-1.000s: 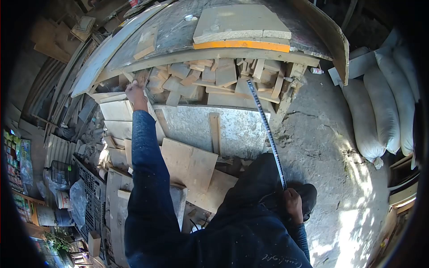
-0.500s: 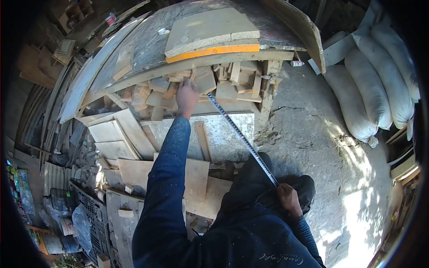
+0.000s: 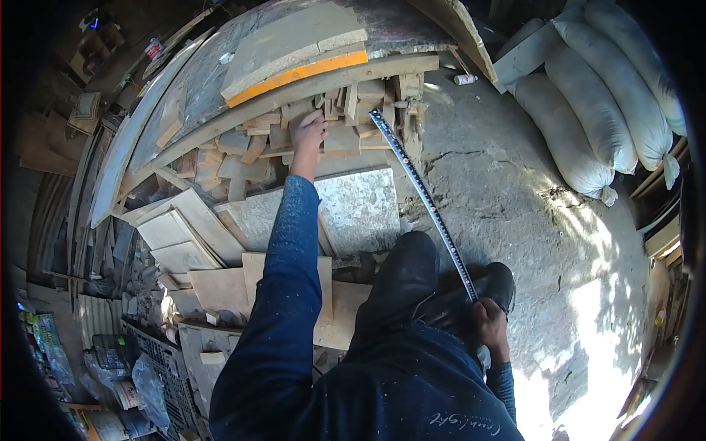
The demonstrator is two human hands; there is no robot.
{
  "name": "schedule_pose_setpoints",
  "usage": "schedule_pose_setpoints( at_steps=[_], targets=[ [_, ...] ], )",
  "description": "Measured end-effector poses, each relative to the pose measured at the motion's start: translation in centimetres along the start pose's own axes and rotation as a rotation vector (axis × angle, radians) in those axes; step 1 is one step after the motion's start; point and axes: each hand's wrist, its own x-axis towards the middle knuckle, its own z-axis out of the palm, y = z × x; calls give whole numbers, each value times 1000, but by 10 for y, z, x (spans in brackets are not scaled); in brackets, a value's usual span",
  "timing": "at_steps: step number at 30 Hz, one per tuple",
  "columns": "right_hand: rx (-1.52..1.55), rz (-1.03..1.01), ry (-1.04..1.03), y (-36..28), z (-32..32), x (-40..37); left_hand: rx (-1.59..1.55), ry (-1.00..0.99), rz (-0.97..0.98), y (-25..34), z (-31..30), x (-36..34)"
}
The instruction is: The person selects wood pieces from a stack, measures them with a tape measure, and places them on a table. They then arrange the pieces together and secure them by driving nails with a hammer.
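My left hand (image 3: 309, 134) reaches under the bench top, over a pile of wood offcuts (image 3: 246, 167). Its fingers look apart and slightly bent, close to the blocks, with no piece visible in them. Down by my right knee, my right hand (image 3: 491, 324) is closed around the lower end of a tape measure (image 3: 429, 198); its case is hidden by the hand. The pulled-out blade slants up and left, its free tip near the right end of the offcut shelf. A flat square block (image 3: 342, 141) lies just right of my left hand.
Thick boards with an orange edge (image 3: 298, 77) lie on the workbench (image 3: 382, 29). Panels (image 3: 294, 287) lean below the shelf. Filled sacks (image 3: 581, 121) and a small bottle (image 3: 465, 79) are at right on the concrete floor (image 3: 507, 198). A plastic crate (image 3: 165, 375) is lower left.
The view has shifted, so the bench appears further left and higher. My left hand has moved right along the offcuts. The tape's tip has swung right, toward the bench leg.
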Motion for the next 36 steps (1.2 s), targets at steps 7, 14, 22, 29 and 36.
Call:
schedule_pose_setpoints(
  at_steps=[7, 14, 22, 29, 36],
  targets=[
    [-23, -86, 4, 7, -3, 0, 726, 292, 398, 14, 29, -23],
    [111, 73, 49, 24, -14, -13, 1025, -405, 890, 72, 123, -30],
    [114, 60, 104, 25, -17, -17, 1539, -425, 674, 88, 136, 28],
    [207, 153, 68, 24, -30, -20, 1251, -126, 942, 61, 107, 51],
    [84, 38, 8, 26, -24, -4, 1405, 295, 1096, 48, 111, 21]
  ],
)
